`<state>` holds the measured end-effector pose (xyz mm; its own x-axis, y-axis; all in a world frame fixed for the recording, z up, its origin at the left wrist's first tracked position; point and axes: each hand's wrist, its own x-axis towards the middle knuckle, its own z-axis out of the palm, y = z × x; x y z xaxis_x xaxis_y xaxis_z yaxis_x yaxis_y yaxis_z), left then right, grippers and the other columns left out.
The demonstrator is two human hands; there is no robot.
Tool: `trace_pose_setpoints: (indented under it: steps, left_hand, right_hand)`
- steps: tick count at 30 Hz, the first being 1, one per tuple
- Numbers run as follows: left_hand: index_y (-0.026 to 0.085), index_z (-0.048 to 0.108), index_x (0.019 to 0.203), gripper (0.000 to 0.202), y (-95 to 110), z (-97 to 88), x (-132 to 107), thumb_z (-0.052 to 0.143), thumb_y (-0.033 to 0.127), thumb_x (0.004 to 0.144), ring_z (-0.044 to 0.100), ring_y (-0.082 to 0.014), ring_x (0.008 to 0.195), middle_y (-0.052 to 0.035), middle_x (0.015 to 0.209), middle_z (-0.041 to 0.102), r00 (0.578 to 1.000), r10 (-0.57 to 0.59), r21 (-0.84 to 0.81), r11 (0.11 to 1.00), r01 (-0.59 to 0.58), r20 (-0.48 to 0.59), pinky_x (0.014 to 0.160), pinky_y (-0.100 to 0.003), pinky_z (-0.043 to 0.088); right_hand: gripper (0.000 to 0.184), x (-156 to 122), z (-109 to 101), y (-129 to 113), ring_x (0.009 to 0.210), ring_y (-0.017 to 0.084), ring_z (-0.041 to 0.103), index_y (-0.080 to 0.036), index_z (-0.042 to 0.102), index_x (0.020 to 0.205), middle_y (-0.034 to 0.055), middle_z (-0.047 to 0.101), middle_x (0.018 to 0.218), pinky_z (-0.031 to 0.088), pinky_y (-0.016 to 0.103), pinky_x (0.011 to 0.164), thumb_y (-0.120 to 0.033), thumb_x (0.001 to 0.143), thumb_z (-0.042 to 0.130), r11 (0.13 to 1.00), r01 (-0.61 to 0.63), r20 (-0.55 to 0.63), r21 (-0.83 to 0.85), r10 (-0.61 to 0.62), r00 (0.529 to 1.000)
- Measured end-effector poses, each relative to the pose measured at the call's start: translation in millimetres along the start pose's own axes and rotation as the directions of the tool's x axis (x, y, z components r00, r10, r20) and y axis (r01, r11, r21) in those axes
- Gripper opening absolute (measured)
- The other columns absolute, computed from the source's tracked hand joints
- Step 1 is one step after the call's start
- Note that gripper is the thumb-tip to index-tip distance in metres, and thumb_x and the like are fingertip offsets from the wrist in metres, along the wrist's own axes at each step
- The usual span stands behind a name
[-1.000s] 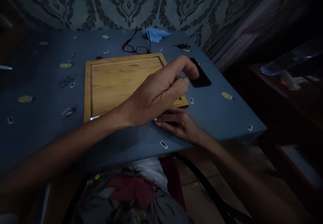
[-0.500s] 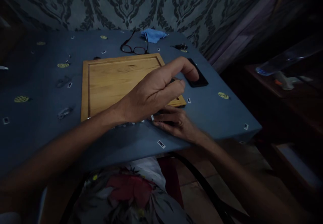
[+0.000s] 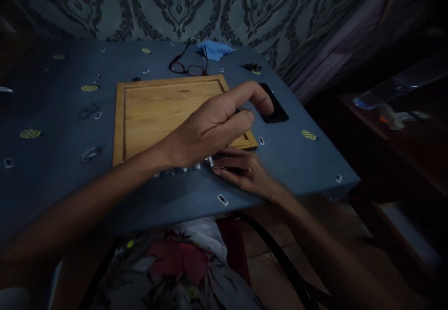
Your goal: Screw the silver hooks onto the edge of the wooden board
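Note:
My left hand (image 3: 213,130) hovers over the near right corner of a wooden cutting board (image 3: 157,109), fingers curled in a pinch around a small dark thing I cannot make out. Under it, my right hand (image 3: 245,172) rests on the blue table (image 3: 52,170) at the board's front edge, fingers pressed on a small dark object with a shiny metal part (image 3: 209,161). A row of small silvery bits (image 3: 175,171) lies on the table just left of that.
A black phone (image 3: 275,105) lies right of the board. Glasses (image 3: 187,65), a blue cloth (image 3: 214,49) and a small dark item (image 3: 254,66) sit at the back. Small metal pieces (image 3: 89,154) lie at the left. The table's edge runs close to my lap; dark furniture stands at the right.
My left hand's fingers have curled in slightly tighter. More of the silvery bits now show on the table below my left wrist. My right hand has stayed in place.

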<state>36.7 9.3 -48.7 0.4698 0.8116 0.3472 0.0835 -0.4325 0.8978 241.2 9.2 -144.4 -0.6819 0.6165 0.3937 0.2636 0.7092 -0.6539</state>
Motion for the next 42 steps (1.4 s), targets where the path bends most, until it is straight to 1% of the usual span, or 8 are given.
trace_pose_setpoints:
  steps: [5,11,14,20,25,30,34,42]
  left_hand:
    - [0.025,0.069,0.111,0.026,-0.9,-5.6,1.0,0.045,0.026,0.102,0.07,-0.0181,0.077,0.0008,0.078,0.065,0.999,0.005,0.107,0.994,0.0,-0.05,0.075,-0.034,0.06]
    - [0.022,0.072,0.113,0.033,1.7,-10.3,-0.2,0.042,0.026,0.102,0.07,-0.0224,0.115,-0.0044,0.112,0.075,0.992,0.105,0.246,0.966,-0.085,-0.069,0.104,-0.042,0.057]
    - [0.026,0.073,0.116,0.033,3.8,-9.2,0.8,0.043,0.028,0.103,0.066,-0.0247,0.125,-0.0038,0.12,0.075,0.993,0.097,0.314,0.947,-0.07,-0.072,0.112,-0.048,0.053]
    - [0.029,0.07,0.125,0.031,10.6,-7.9,-1.6,0.048,0.039,0.106,0.065,-0.0264,0.13,-0.0039,0.121,0.072,0.998,0.019,0.246,0.969,-0.003,-0.062,0.106,-0.046,0.059]
    - [0.027,0.049,0.149,0.051,-2.2,-22.1,-30.2,0.052,0.053,0.105,0.06,-0.0267,0.14,-0.0099,0.14,0.066,0.992,-0.102,0.153,0.982,0.112,-0.073,0.109,-0.041,0.056]
    - [0.025,0.041,0.154,0.085,-19.5,-20.0,-58.1,0.083,0.048,0.084,0.058,-0.0364,0.142,-0.0166,0.151,0.06,0.968,-0.249,0.502,0.833,0.234,-0.037,0.111,-0.054,0.053]
    - [0.02,0.037,0.155,0.084,-18.4,-1.7,-62.6,0.083,0.037,0.087,0.06,-0.0363,0.14,-0.019,0.151,0.062,0.965,-0.262,0.698,0.685,0.208,-0.031,0.115,-0.055,0.049]
    - [0.02,0.036,0.151,0.078,-20.8,9.5,-61.6,0.08,0.036,0.089,0.07,-0.0368,0.123,-0.0167,0.134,0.072,0.952,-0.299,0.762,0.6,0.246,-0.072,0.1,-0.05,0.055]
  right_hand:
    - [0.016,1.3,-2.9,-1.9,0.114,0.023,0.079,-0.026,0.085,0.106,0.008,0.081,0.127,0.065,0.038,0.1,-0.03,0.098,0.072,0.996,-0.018,-0.07,0.088,0.024,0.997]
    - [0.02,19.3,-11.1,-27.6,0.081,0.017,0.075,-0.025,0.082,0.11,0.0061,0.083,0.1,0.061,0.031,0.072,-0.036,0.098,0.071,0.988,-0.112,-0.304,0.108,0.14,0.942]
    - [0.029,36.4,-14.9,-47.4,0.055,0.01,0.056,-0.023,0.079,0.111,-0.0032,0.067,0.07,0.048,0.025,0.053,-0.046,0.094,0.076,0.974,-0.138,-0.311,0.178,0.189,0.931]
    - [0.038,55.7,-13.5,-62.3,0.043,0.009,0.05,-0.022,0.066,0.084,-0.0086,0.052,0.054,0.042,0.023,0.044,-0.058,0.09,0.077,0.939,-0.117,-0.333,0.323,0.229,0.915]
    - [0.033,53.1,-11.0,-64.1,0.05,0.008,0.059,-0.022,0.07,0.092,-0.0048,0.066,0.07,0.049,0.023,0.049,-0.054,0.093,0.076,0.944,-0.106,-0.348,0.312,0.218,0.912]
    - [0.029,47.6,-11.4,-62.7,0.052,0.007,0.06,-0.022,0.074,0.099,-0.0016,0.075,0.086,0.053,0.023,0.051,-0.05,0.091,0.079,0.93,-0.145,-0.35,0.338,0.267,0.898]
    - [0.026,45.4,-13.8,-62.9,0.055,0.008,0.062,-0.023,0.075,0.103,-0.0016,0.075,0.087,0.055,0.022,0.054,-0.045,0.091,0.08,0.938,-0.148,-0.353,0.314,0.26,0.899]
    - [0.032,42.2,-22.1,-63.5,0.069,0.012,0.071,-0.029,0.074,0.128,0.0027,0.078,0.106,0.064,0.027,0.065,-0.045,0.1,0.069,0.958,-0.146,-0.282,0.247,0.215,0.935]
